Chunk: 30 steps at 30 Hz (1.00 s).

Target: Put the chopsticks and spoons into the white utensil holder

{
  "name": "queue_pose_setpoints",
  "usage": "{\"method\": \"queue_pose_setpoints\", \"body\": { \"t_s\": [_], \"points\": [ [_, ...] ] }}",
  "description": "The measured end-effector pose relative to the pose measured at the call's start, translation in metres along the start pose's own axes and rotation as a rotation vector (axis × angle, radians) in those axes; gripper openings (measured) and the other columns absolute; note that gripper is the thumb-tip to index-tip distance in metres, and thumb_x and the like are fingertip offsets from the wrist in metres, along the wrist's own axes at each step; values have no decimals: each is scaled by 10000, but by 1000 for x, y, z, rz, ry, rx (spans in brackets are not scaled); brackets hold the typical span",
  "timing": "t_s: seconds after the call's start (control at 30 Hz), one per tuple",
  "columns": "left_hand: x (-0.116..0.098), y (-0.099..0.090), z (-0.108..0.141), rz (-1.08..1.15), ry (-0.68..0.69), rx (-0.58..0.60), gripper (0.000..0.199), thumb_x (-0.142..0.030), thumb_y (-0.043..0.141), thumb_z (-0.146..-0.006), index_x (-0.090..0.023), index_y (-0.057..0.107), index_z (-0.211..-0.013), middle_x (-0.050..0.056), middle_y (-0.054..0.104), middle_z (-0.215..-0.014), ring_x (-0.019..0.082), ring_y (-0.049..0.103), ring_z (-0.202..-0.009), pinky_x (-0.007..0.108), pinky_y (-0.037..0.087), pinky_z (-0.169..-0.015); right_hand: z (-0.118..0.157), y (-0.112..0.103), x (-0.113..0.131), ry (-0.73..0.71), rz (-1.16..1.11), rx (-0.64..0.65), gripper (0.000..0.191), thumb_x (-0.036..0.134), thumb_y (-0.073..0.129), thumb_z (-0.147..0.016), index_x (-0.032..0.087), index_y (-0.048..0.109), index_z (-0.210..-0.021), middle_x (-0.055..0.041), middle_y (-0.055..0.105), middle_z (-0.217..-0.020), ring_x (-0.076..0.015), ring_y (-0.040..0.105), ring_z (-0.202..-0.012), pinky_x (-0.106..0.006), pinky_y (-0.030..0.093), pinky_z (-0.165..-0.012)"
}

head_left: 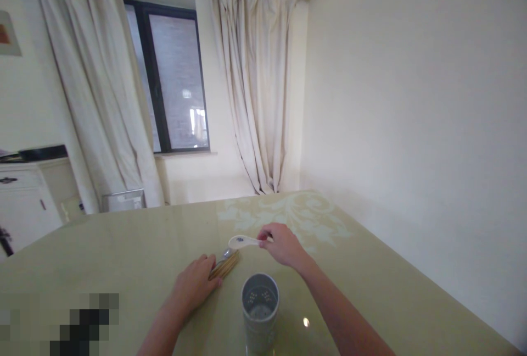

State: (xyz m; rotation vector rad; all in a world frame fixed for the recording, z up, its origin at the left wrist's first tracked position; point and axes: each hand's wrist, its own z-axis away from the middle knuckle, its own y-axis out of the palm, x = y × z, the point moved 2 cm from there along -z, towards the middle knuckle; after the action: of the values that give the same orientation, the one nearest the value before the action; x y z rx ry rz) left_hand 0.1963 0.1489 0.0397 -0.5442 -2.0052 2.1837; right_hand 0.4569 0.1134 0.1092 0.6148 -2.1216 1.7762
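Note:
My right hand point(281, 243) pinches the handle end of a white soup spoon point(240, 242), its bowl pointing left and bearing a small dark blue mark. My left hand point(196, 283) is closed around a bundle of chopsticks point(224, 266) that lies low over the table; whether they touch the tabletop I cannot tell. A shiny metal spoon point(227, 253) shows beside the chopsticks, just beyond my left fingers. Between my forearms stands a grey cylindrical utensil holder point(261, 320), upright, with small drain holes visible inside.
The pale green table point(156, 240) has a white leaf pattern point(296, 216) near its far corner. A wall point(411, 98) runs along its right edge. Behind are curtains point(255, 70), a window point(179, 76) and a white cabinet point(24, 196). Pixelated blocks cover the lower left.

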Motion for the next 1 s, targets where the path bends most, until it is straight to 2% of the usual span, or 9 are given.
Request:
{"method": "queue_pose_setpoints", "body": {
  "t_s": [0.13,0.23,0.33,0.53,0.63,0.7,0.8,0.87,1.0],
  "points": [
    [-9,-6,3,-9,-23,21,220,-293,621,-885,-211,667,-1085,115,718,-1210,293,672,-1149,378,488,-907,7,-21,12,-59,-62,-69,119,271,727,-904,222,809,-974,-30,794,-994,-181,670,-916,-264,436,-816],
    [-14,-20,4,148,32,-113,246,-343,583,-924,-204,701,-1088,117,737,-1194,287,673,-1145,398,489,-972,14,-29,25,-113,-174,-152,73,240,753,-873,216,808,-915,-13,784,-913,-164,639,-820,-257,419,-744],
    [-33,-41,8,558,144,-243,372,-473,607,-922,-190,733,-1129,128,764,-1193,284,701,-1090,403,525,-979,20,-31,38,-152,-313,-202,36,205,779,-838,211,808,-857,5,774,-826,-148,594,-725,-256,392,-680],
    [-88,-53,15,1375,248,-254,527,-650,679,-880,-177,793,-1082,135,787,-1211,295,718,-1116,392,569,-966,28,-24,56,-256,-518,-223,128,266,749,-898,201,773,-790,-5,821,-925,-135,559,-670,-266,399,-654],
    [-93,-48,12,1590,195,-317,476,-631,712,-877,-187,790,-1028,122,785,-1211,264,709,-1141,376,557,-988,31,-24,59,-259,-546,-274,102,264,721,-922,204,781,-865,-23,813,-985,-148,594,-717,-278,437,-698],
    [-79,-47,8,1684,184,-390,444,-632,699,-887,-209,764,-1008,91,792,-1155,234,711,-1113,364,555,-983,32,-28,59,-244,-548,-321,146,289,671,-963,201,788,-958,-46,789,-989,-171,633,-792,-295,466,-751],
    [-37,-47,0,1473,126,-451,472,-676,603,-916,-218,718,-913,18,742,-782,190,698,-762,322,565,-786,35,-39,58,-267,-602,-378,302,349,523,-1056,193,777,-1005,-68,753,-997,-201,668,-945,-330,488,-875],
    [-5,-42,-7,1023,57,-401,480,-630,529,-955,-206,723,-845,15,669,-637,208,654,-643,311,511,-670,38,-47,58,-284,-685,-384,393,413,446,-1092,195,765,-1020,-67,741,-997,-202,663,-968,-336,493,-897],
    [41,-17,-14,292,-165,-304,380,-380,428,-1034,-203,746,-923,120,796,-991,297,734,-988,356,492,-832,47,-63,59,-287,-816,-401,479,531,386,-1103,209,740,-1077,-47,706,-938,-175,597,-798,-308,492,-742]
  ]
}}
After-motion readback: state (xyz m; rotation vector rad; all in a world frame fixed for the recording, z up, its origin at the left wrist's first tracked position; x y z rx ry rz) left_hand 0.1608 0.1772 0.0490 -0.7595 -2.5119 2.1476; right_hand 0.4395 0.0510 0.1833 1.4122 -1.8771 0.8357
